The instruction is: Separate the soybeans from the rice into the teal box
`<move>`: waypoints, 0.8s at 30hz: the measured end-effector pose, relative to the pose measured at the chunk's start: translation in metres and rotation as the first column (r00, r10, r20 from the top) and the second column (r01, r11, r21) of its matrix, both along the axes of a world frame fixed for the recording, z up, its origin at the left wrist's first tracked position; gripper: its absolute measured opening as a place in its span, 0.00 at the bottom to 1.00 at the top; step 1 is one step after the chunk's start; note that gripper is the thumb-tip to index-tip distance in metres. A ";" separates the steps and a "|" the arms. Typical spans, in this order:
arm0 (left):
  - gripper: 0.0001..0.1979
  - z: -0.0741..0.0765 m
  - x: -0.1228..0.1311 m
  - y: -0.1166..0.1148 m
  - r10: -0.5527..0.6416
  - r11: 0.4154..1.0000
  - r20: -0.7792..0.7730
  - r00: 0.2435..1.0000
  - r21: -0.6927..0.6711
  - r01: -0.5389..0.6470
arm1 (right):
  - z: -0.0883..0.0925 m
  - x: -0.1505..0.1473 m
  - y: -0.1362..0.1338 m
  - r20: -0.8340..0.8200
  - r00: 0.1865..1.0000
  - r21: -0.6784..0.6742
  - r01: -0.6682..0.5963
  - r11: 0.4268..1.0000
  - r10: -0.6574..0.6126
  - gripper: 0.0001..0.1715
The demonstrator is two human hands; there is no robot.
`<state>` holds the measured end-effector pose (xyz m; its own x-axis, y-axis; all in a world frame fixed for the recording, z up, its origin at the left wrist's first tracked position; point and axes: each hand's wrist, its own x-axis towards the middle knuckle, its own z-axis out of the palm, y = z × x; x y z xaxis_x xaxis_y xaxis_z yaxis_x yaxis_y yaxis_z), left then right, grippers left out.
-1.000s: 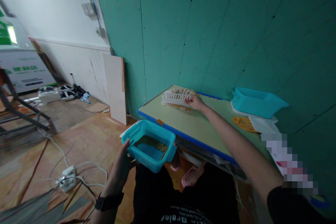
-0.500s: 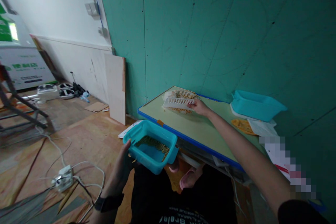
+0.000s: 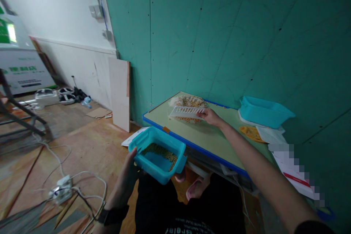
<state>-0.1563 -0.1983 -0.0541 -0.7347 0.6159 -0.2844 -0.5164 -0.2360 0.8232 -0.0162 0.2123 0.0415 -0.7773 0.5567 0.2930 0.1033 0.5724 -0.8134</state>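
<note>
The right hand (image 3: 210, 116), pinching the white slotted scoop (image 3: 186, 112), has drawn it nearward off the bean pile (image 3: 188, 101) on the worktop (image 3: 208, 137), while the left hand (image 3: 128, 179) still grips the teal tub (image 3: 157, 153) of beans below the worktop's edge.

Two turquoise plastic tubs are showing: one tub with a layer of tan beans (image 3: 157, 153) sitting below the desk edge, the other turquoise tub (image 3: 263, 111) lying on the desk by the wall. One white slatted plastic scoop (image 3: 187, 112) is resting against one heap of tan beans (image 3: 188, 101) (far too many to count). One orange round disc (image 3: 248, 132) is lying there.
</note>
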 end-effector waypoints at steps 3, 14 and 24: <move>0.36 0.002 0.001 0.000 -0.006 1.000 -0.004 1.000 0.000 0.006 | 0.003 0.004 -0.005 -0.013 1.000 0.057 0.011 0.998 -0.010 0.21; 0.36 -0.004 -0.002 0.004 0.008 1.000 0.019 1.000 -0.020 -0.008 | 0.036 -0.019 -0.056 0.115 0.921 0.362 0.310 0.879 -0.372 0.14; 0.26 -0.003 0.000 0.004 0.003 1.000 0.117 0.993 0.012 -0.005 | 0.025 -0.021 -0.071 0.161 0.914 0.367 0.294 0.882 -0.372 0.17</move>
